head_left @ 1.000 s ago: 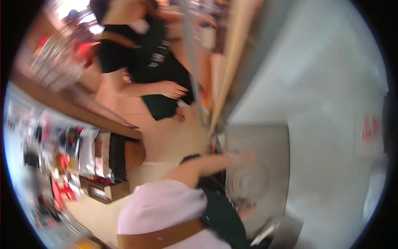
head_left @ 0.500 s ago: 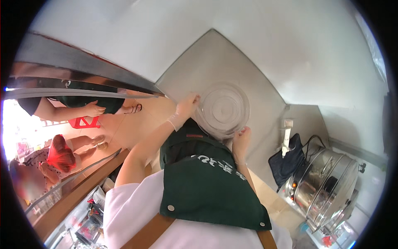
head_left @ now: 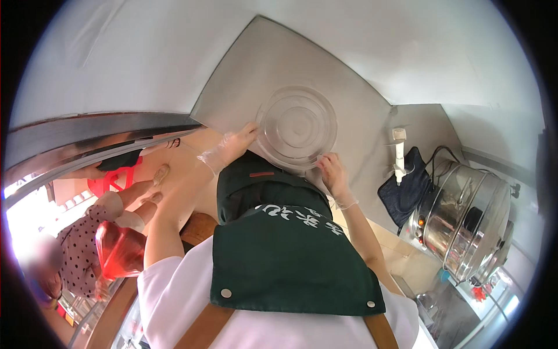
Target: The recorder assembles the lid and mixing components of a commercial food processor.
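A clear round plastic container with ringed walls is in front of me, over a grey metal worktop. I cannot tell whether it rests on the metal or is held just above it. My left hand, in a thin clear glove, is closed on its left rim. At the near right rim, the fingers of my right hand, also in a clear glove, pinch the edge. Nothing shows inside the container. A dark green apron covers my front, just below the container.
Right of the worktop are a white tap, a dark cloth and a large steel cylindrical vessel. White walls rise beyond the metal. At left, a person in a dotted dress stands near a red plastic bag and a red stool.
The view has shifted, and container and hands now appear higher and slightly left. Both hands keep hold of the rim. At left, the person in the dotted dress looks nearer; the apron-wearing person is mostly hidden.
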The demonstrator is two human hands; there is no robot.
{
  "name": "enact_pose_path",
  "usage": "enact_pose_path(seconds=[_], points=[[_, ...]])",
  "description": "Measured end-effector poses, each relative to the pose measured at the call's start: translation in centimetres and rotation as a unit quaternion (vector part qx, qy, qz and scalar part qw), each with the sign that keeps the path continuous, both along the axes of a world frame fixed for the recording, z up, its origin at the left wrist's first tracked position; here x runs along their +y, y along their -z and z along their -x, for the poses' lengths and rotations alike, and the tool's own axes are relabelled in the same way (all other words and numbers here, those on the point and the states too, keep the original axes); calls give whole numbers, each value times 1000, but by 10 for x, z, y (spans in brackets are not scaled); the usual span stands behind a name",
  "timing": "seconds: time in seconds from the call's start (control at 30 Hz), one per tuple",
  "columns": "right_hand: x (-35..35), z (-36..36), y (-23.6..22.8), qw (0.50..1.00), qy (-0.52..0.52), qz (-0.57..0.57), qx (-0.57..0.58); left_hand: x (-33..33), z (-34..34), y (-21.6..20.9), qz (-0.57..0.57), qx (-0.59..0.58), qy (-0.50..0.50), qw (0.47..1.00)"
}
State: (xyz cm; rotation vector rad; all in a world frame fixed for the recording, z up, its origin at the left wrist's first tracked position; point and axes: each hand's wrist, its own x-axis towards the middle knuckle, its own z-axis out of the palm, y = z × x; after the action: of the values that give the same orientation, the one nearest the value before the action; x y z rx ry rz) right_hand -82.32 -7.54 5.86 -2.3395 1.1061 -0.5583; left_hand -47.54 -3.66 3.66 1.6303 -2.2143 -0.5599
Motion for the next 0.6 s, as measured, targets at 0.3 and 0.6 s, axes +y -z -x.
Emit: enact_pose_path(seconds=[0.3,0.6], points=[[-13,4,-19,993,-87,18,73,-14,-16,12,92,-16,142,985],[-16,9,-7,984,-145,27,102,-20,-21,1,90,-39,204,974]])
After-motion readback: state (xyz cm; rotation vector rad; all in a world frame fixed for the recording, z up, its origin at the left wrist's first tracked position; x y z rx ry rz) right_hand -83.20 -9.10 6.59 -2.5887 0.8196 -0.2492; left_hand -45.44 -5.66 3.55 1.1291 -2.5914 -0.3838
